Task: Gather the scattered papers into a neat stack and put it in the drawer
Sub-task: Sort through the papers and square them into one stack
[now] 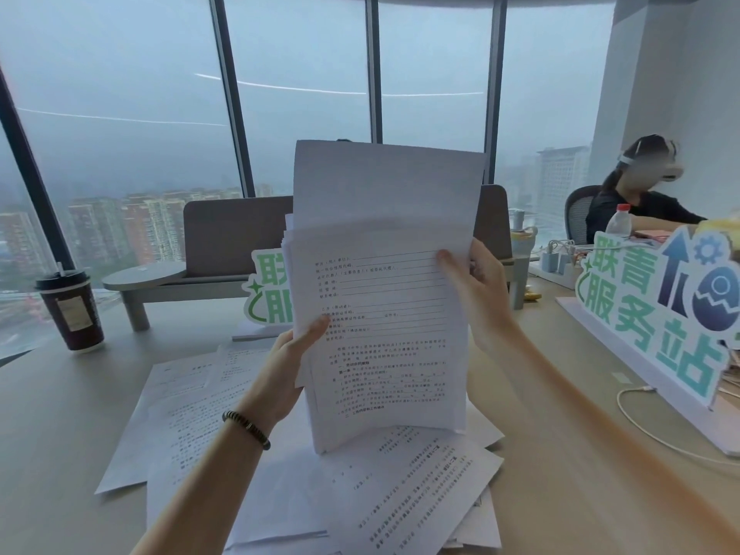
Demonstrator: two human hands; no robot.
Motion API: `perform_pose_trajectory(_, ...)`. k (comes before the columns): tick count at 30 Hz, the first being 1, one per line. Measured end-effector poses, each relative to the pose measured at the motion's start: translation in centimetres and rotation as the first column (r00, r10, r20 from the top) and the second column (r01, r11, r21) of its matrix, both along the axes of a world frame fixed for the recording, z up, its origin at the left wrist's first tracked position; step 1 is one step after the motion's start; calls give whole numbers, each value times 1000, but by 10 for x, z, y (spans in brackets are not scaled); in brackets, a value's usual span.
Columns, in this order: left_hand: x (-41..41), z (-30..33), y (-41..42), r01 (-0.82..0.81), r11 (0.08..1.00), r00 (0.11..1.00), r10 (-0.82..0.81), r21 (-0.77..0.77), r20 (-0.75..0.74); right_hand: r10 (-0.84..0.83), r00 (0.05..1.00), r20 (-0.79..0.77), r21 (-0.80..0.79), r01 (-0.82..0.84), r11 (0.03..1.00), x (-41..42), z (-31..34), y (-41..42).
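Bare forearms, no sleeves, dark beaded bracelet (246, 429) on left wrist

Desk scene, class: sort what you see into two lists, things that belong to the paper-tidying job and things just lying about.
Part of the job:
- sheaf of papers, held upright by the left hand and right hand
- loose sheets on the desk

Just lying about:
- coffee cup
- plastic bottle
- green-lettered sign
- white cable
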State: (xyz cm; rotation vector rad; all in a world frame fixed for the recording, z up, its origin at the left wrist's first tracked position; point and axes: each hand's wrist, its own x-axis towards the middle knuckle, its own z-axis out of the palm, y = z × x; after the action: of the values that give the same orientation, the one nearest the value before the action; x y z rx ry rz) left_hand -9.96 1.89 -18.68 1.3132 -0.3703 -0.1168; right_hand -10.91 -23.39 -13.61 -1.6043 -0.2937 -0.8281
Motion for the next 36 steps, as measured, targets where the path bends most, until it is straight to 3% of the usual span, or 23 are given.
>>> perform_pose_trajectory(4, -1, 1, 2, 29, 999, 1000, -29, 15, 6, 26, 1000, -4, 87, -26, 996, -1, -4, -1)
perform_pose_trajectory(13, 0, 7, 3, 27, 999, 999, -28, 44, 26, -108, 994, -2, -111, 107, 988, 1, -3, -6)
perform_pose_trajectory(21, -4, 6, -4, 12, 1000, 999, -12, 3, 46, -194, 981, -5, -143, 191, 971, -5, -14, -1)
perform_pose_trajectory(27, -6, 5, -13, -76, 997, 997, 76, -28, 28, -37, 999, -6, -33, 37, 999, -4, -37, 5)
perform_pose_trajectory(31, -4, 5, -17, -155, 988, 988, 155, -8, 22, 13, 985, -171, 50, -4, 999, 6, -50, 4)
perform_pose_trajectory(34, -3, 3, -23, -246, 969, 966, 244, 20, 85, -32, 972, -232, 44, 43, 998, 9, -54, 11)
perform_pose_trajectory(36, -1, 0, -27, -307, 950, 942, 296, 53, 156, -107, 977, -185, 8, 110, 994, 7, -55, 19)
